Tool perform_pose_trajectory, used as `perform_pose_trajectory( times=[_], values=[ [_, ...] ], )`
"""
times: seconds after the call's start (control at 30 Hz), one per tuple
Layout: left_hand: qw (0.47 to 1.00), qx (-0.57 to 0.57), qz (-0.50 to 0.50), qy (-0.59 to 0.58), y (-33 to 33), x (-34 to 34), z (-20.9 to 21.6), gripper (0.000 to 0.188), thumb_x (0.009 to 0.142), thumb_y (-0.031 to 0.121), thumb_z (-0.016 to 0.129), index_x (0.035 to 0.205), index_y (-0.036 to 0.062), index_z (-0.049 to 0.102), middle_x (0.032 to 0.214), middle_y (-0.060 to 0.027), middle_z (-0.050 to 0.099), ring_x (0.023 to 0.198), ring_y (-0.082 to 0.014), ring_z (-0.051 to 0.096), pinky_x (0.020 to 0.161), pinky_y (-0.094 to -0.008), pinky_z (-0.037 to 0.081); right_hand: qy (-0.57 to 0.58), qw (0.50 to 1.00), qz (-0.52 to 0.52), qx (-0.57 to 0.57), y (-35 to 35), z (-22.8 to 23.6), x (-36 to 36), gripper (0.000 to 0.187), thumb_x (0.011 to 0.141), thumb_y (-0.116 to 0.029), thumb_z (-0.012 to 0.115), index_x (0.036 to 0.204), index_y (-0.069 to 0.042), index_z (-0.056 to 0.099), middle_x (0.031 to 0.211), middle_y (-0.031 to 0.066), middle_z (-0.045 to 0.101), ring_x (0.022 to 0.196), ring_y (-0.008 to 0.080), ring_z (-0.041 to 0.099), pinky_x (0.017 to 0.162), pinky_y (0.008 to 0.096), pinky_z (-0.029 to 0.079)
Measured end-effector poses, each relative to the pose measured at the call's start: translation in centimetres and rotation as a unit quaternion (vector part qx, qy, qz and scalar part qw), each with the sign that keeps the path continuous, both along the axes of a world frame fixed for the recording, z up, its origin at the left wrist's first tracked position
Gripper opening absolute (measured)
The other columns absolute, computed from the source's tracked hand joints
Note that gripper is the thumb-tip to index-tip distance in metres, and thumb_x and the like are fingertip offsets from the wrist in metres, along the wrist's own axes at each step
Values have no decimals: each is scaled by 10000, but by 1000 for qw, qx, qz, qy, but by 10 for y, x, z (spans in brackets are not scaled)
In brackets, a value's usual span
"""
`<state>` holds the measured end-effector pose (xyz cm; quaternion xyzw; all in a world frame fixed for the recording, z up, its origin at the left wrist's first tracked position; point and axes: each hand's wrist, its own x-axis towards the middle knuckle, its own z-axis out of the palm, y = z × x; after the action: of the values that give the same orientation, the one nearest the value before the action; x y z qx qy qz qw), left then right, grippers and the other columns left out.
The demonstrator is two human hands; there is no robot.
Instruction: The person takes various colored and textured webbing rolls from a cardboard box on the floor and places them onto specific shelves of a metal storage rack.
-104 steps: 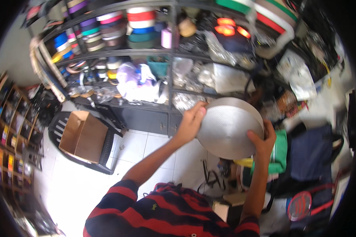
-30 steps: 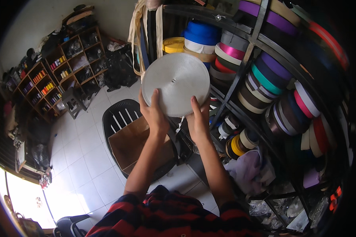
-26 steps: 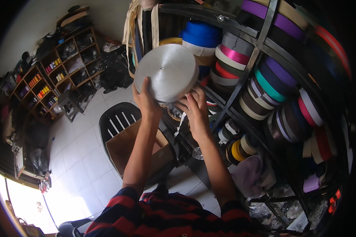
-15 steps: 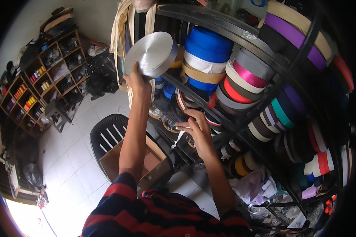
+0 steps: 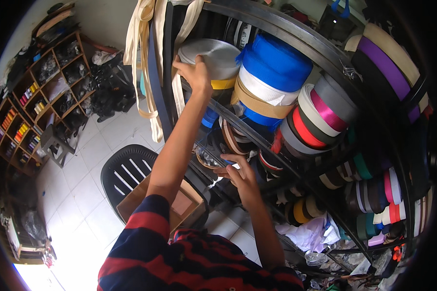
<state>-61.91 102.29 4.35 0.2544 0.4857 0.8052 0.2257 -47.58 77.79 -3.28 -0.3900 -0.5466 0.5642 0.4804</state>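
Note:
My left hand (image 5: 195, 75) grips the near side of a wide roll of silvery grey webbing (image 5: 213, 51). The roll lies flat on top of a yellow roll (image 5: 224, 83) on the upper shelf, beside a stack with blue webbing rolls (image 5: 277, 63), a white roll (image 5: 267, 87) and a tan roll (image 5: 262, 101). Lower down, my right hand (image 5: 243, 179) hangs in front of the rack with its fingers apart and nothing seen in it. A basket of small items (image 5: 206, 159) is close to its fingertips.
The dark metal rack (image 5: 277, 22) holds several more rolls, including a magenta one (image 5: 329, 110). Cream straps (image 5: 144, 58) hang at its left end. A black chair (image 5: 114, 169) bears an open cardboard box (image 5: 194, 201). A wooden cubby shelf (image 5: 48, 80) with thread spools and a stool (image 5: 53, 143) stand left.
My left hand has moved right and brought the tilted grey roll in among the rolls on the upper shelf, where it now lies flatter. My right hand has dropped slightly; the view has shifted.

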Motion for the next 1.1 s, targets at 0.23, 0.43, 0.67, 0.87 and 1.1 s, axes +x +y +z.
perform_pose_trajectory(
  times=[0.23,0.43,0.67,0.87,1.1],
  values=[
    [989,-25,-103,101,18,-25,8,647,823,176,585,1312,-40,220,1262,-377,302,1157,-480,407,1008,-436,329,0,1000,-1,-1,3,-8,-6,284,947,-103,454,1184,52,466,1216,182,512,993,262,618,880,371,488],
    [958,-143,-114,219,36,-48,23,552,857,326,510,1207,-85,392,1183,-362,483,1159,-487,437,1008,-454,330,14,999,27,-24,7,-16,-19,278,944,-105,486,1182,39,473,1190,145,524,993,234,612,881,344,467],
    [986,-9,-118,116,24,-50,3,500,871,322,467,1129,-105,506,1144,-310,558,1105,-438,515,978,-414,361,1,999,37,-35,10,-26,-29,322,952,-173,492,1166,68,479,1151,176,545,970,265,628,879,372,483],
    [992,-52,-90,70,44,-38,11,513,883,350,408,1094,-98,543,1177,-317,535,1143,-444,479,1007,-467,309,2,999,25,-34,12,-30,-29,319,951,-178,495,1162,62,480,1164,174,540,976,271,627,872,381,486],
    [969,-166,-90,159,53,-45,4,583,871,408,369,1166,-62,548,1194,-300,543,1181,-436,469,1034,-493,284,-3,998,11,-61,13,-35,-14,284,954,-177,514,1175,-1,481,1204,119,523,1005,219,610,854,345,444]
  ],
)
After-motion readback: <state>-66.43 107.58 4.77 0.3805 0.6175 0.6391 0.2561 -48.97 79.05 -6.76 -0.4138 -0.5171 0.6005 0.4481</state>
